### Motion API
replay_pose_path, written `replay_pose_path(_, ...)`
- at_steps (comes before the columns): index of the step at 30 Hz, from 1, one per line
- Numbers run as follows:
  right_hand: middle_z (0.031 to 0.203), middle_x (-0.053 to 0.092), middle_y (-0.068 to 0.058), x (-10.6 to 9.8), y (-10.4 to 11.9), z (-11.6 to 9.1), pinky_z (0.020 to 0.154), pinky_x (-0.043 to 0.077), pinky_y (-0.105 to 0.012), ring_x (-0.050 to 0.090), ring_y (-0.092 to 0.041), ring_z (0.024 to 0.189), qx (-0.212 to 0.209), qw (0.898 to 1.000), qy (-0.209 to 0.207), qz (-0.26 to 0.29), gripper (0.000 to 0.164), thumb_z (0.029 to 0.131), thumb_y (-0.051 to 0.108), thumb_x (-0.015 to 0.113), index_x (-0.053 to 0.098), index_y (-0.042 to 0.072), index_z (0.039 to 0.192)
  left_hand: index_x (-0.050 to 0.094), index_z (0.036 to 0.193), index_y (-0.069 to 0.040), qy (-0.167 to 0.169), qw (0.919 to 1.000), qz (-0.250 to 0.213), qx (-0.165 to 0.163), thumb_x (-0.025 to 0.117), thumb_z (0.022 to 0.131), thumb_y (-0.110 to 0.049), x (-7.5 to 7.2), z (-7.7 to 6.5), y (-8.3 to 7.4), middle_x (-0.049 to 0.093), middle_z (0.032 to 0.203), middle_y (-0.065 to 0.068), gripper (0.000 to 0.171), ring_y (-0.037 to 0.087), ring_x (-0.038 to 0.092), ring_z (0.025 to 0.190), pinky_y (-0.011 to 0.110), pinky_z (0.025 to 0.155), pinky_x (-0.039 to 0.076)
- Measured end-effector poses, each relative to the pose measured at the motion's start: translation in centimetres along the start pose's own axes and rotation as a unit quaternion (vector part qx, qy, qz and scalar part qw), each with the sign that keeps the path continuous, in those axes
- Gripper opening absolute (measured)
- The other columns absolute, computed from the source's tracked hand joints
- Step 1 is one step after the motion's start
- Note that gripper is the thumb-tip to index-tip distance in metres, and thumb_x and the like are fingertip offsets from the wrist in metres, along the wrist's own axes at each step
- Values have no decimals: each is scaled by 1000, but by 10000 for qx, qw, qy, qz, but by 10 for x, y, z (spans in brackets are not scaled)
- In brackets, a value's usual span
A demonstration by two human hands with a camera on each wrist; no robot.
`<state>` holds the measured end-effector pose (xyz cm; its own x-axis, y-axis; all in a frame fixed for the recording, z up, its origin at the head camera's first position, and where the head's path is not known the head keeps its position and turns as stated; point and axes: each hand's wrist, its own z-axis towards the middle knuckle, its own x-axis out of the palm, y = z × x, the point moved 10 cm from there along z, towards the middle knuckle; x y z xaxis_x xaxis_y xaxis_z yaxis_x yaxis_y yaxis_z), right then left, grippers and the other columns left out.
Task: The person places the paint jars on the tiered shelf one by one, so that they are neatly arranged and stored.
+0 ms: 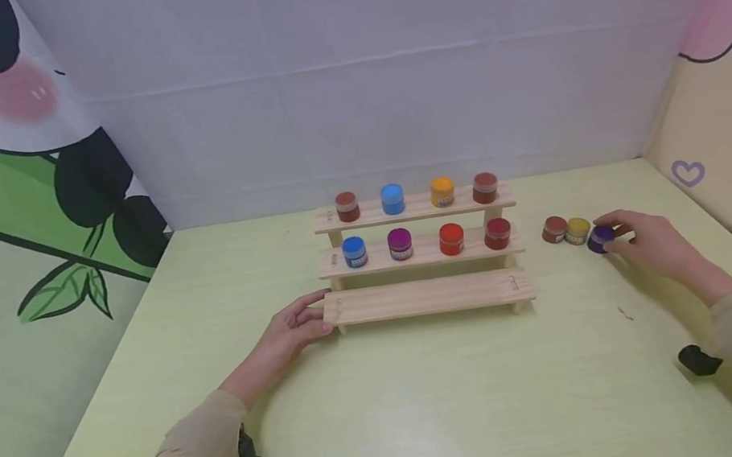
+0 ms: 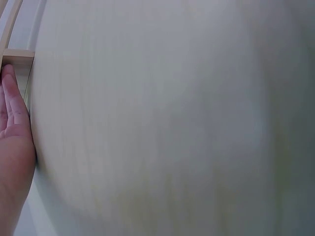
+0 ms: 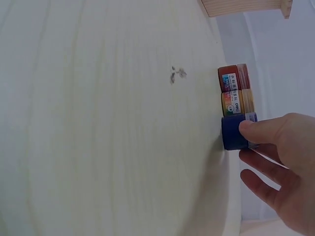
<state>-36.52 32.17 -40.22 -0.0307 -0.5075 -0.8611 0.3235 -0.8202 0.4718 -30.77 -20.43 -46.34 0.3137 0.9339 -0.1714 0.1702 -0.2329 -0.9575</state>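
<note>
A three-step wooden rack (image 1: 427,298) stands on the table, paint jars on its top and middle steps. My left hand (image 1: 290,330) holds the left end of its bottom step, thumb toward the front; in the left wrist view, the fingers (image 2: 11,91) lie against the wood. Over on the right, my right hand (image 1: 655,243) pinches a dark blue paint jar (image 3: 233,132) between thumb and fingers. This jar is last in a short row, beside a yellow-lidded jar (image 1: 577,230) and a reddish-brown jar (image 1: 554,229). The bottom step holds no jars.
The top step carries a light blue jar (image 1: 393,198), an orange jar (image 1: 442,191) and two brownish ones. On the middle step are blue, purple (image 1: 400,244), red (image 1: 452,238) and dark red jars. A pale cloth wall (image 1: 389,110) rises behind the table.
</note>
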Motion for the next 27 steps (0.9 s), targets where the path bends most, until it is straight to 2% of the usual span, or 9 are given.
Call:
replay_pose_path(2,116,66,-30,-2,1,0,81,55,-53,65,-46,102,15,10000,-66,-14,37,92,8,67,59,-3,127,37,152,-22,-6,10000,-3,-4,69,93,-27,0,0,0,63,131,8,67,11,62,115,28,99,48)
replay_pose_path(5,115,67,-30,-5,2,1,74,58,-39,67,-45,97,17,9999,-159,0,37,91,8,69,60,-2,125,37,152,-21,4,10000,16,-16,69,93,-27,0,0,-1,63,133,9,67,11,62,115,29,101,47)
replay_pose_path(7,114,67,-30,-9,5,2,69,55,-28,68,-44,93,-2,9998,-208,-22,37,91,9,69,61,-2,125,37,152,-22,-5,10000,20,-41,69,93,-28,0,-1,0,62,133,9,67,12,62,116,30,102,47)
replay_pose_path(9,113,68,-31,-12,8,3,66,51,-22,69,-44,91,-26,9997,-247,-41,37,91,9,69,60,-2,126,37,152,-22,-3,10000,39,-61,69,93,-29,0,-1,0,62,134,10,67,12,61,116,32,103,46)
replay_pose_path(14,111,67,-32,-19,14,6,62,47,-22,69,-46,89,-59,9994,-260,-197,37,93,10,67,60,-3,126,37,152,-24,10,10000,-20,-81,69,93,-30,0,0,1,61,135,9,67,13,61,118,33,105,45)
replay_pose_path(20,114,65,-32,-32,24,9,58,47,-18,69,-45,86,-27,9990,-446,-46,38,94,10,66,58,-4,129,38,152,-23,4,9999,-88,-61,69,93,-27,-1,1,2,62,133,8,67,12,62,115,28,100,47)
replay_pose_path(23,113,66,-29,-39,31,11,60,46,-15,70,-15,76,-78,9979,-650,-13,39,94,12,67,59,-2,129,38,152,-23,-4,9999,-101,-68,70,93,-27,-1,1,3,63,131,6,67,11,63,114,26,98,48)
replay_pose_path(25,113,66,-27,-42,37,12,60,46,-13,60,8,73,-101,9970,-765,14,40,94,14,67,59,-1,130,38,152,-23,-3,9999,-109,-61,69,93,-26,-1,1,3,63,131,6,67,11,63,114,26,98,48)
replay_pose_path(27,113,66,-25,-46,44,12,60,45,-11,45,23,71,-120,9960,-887,53,41,94,15,68,60,0,130,37,152,-23,-1,9999,-118,-48,69,93,-26,-1,1,2,64,130,5,67,10,63,113,25,98,48)
